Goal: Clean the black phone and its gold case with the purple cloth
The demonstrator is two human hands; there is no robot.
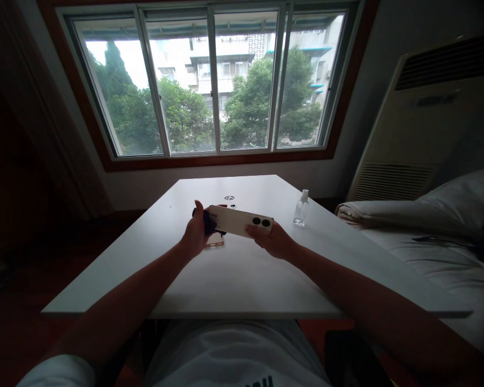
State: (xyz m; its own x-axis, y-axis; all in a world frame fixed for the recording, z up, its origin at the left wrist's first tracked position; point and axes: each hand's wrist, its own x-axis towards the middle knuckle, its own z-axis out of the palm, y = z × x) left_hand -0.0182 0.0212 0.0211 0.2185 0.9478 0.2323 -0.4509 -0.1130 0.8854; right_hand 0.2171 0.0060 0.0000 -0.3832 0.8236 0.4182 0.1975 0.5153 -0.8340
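A white smartphone (232,220) is held above the table, its back with two round dark camera lenses turned toward me. My right hand (275,242) grips the lens end, fingers closed around it. At the other end my left hand (195,232) is closed on a dark purple cloth (210,223), which lies against the phone; the thumb points up. Below the phone a phone case (214,243) with an orange-tan edge rests on the table, partly hidden. Small dark ring-shaped pieces (229,198) lie behind the phone.
A clear spray bottle (300,210) with a white cap stands on the right of the white table (185,290). Further right is a bed (391,231) with pale bedding, and a floor-standing air conditioner (411,129) behind it. A window (218,86) spans the far wall.
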